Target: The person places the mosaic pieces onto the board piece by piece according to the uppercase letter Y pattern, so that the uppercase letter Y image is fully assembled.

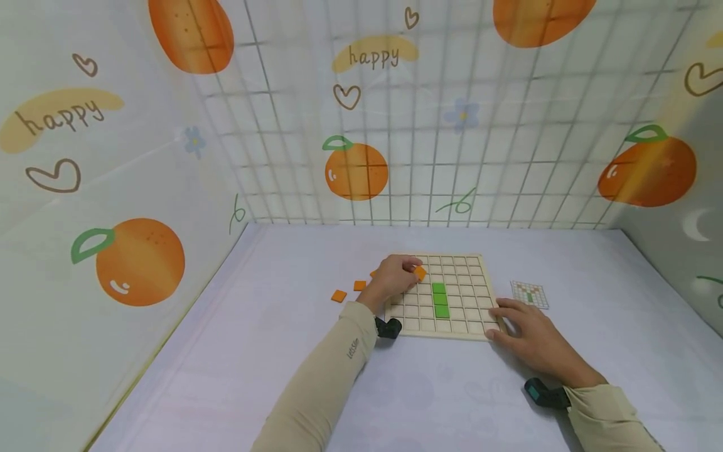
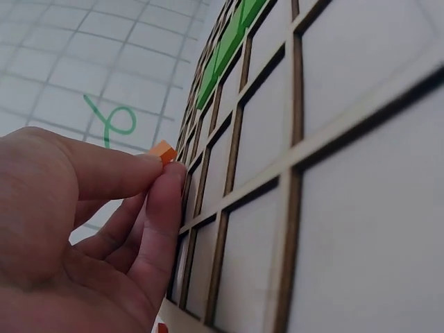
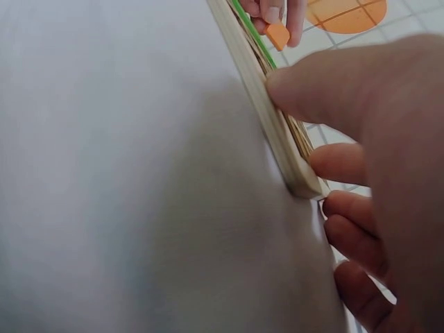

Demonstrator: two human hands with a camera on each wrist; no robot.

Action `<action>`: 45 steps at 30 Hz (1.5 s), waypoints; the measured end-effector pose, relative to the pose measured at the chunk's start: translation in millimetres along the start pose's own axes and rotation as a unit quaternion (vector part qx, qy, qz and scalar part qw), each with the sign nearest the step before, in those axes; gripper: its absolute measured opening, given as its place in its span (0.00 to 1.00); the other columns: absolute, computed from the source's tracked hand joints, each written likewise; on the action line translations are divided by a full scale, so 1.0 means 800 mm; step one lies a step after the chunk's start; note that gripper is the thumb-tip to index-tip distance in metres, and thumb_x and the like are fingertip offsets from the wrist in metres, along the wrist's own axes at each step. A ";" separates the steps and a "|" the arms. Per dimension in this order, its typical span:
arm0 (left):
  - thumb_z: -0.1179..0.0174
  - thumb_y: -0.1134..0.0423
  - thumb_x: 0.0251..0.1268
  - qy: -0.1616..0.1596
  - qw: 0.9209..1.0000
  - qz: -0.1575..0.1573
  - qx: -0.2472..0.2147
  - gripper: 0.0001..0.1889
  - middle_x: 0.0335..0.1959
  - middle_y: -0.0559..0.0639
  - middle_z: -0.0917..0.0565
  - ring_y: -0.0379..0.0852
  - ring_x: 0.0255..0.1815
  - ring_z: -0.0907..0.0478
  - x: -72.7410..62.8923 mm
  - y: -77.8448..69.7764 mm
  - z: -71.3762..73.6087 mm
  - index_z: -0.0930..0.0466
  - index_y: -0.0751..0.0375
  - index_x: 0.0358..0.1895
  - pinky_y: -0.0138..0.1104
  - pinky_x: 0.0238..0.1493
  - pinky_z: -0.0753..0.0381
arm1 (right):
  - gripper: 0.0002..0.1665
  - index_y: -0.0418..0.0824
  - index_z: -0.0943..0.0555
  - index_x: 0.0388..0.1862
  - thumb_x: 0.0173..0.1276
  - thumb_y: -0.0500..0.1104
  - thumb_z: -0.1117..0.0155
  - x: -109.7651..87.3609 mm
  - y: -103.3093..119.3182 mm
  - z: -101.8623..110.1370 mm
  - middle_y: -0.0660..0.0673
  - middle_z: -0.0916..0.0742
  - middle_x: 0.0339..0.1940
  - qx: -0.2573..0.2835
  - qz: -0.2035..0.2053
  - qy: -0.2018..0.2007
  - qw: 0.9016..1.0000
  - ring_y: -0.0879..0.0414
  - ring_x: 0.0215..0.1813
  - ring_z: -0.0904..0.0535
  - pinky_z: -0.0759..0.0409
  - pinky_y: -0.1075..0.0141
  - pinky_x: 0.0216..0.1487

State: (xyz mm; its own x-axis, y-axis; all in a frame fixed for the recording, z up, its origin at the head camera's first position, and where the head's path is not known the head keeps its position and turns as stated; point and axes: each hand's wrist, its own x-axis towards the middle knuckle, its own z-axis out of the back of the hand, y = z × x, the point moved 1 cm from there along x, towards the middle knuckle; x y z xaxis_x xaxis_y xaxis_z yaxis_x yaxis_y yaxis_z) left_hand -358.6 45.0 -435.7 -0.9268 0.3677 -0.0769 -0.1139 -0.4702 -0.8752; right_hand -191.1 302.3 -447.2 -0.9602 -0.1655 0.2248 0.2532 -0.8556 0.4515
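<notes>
From my remote station I see a white backdrop [image 1: 294, 125] printed with oranges and hearts standing beyond the grid board, with a grid of lines showing on it. A pale tabletop [image 1: 429, 395] spreads beneath the board and out past every side of it. Two beige sleeves [image 1: 319, 380] reach in from the near side. The grid board [image 1: 465, 301] itself is light wood, lying flat, ruled into square compartments.

The right hand [image 1: 533, 333] rests at the board's right edge by the near corner, thumb and fingers apart, thumb touching the rim. Well apart from it, the left hand [image 1: 395, 274] is over the board's far left part, thumb and fingertips pinched together on an orange tile [image 1: 420, 273]. I cannot tell whether that tile touches the board.

Just right of the board lies a small patterned card [image 1: 530, 294]. Near the board's middle, three green tiles [image 1: 440, 299] sit in a column of adjoining compartments. Left of the board lie loose orange tiles [image 1: 339, 295], one partly hidden behind the left hand.
</notes>
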 end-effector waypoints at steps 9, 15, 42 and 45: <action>0.35 0.68 0.64 -0.007 1.000 -0.014 0.011 0.17 0.40 0.41 0.19 0.43 0.41 0.24 0.001 0.006 -0.006 0.15 0.53 0.55 0.34 0.41 0.23 | 0.31 0.35 0.19 0.61 0.67 0.54 0.30 -0.001 0.004 0.001 0.32 0.24 0.67 -0.001 0.000 -0.003 1.000 0.30 0.68 0.34 0.37 0.34 0.62; 0.34 0.65 0.64 -0.013 1.000 -0.017 0.017 0.16 0.40 0.41 0.19 0.42 0.41 0.24 0.004 0.007 -0.008 0.15 0.52 0.55 0.35 0.44 0.22 | 0.31 0.34 0.19 0.61 0.67 0.54 0.30 0.000 0.004 0.003 0.32 0.25 0.68 0.001 -0.004 0.000 1.000 0.30 0.69 0.35 0.38 0.33 0.63; 0.29 0.62 0.59 -0.037 0.997 0.016 0.070 0.16 0.39 0.39 0.19 0.41 0.42 0.24 0.004 -0.005 -0.013 0.14 0.50 0.51 0.36 0.47 0.24 | 0.30 0.35 0.19 0.60 0.68 0.54 0.30 -0.001 0.002 0.000 0.33 0.24 0.67 -0.008 0.001 -0.008 1.000 0.30 0.68 0.33 0.36 0.34 0.61; 0.28 0.62 0.59 -0.034 0.997 0.013 0.071 0.16 0.38 0.40 0.19 0.41 0.41 0.24 0.005 -0.003 -0.013 0.14 0.50 0.51 0.36 0.46 0.24 | 0.30 0.35 0.19 0.60 0.68 0.54 0.30 -0.002 0.002 0.001 0.33 0.24 0.67 -0.008 0.001 -0.009 1.000 0.30 0.68 0.33 0.36 0.34 0.61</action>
State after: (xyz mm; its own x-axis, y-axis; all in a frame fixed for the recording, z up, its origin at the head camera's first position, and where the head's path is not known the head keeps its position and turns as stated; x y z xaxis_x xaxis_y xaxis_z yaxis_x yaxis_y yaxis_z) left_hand -358.3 56.1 -438.7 -0.9517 0.3007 -0.0629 -0.1337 -0.5898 -0.7964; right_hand -189.4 301.3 -446.3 -0.9575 -0.1591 0.2405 0.2532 -0.8629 0.4373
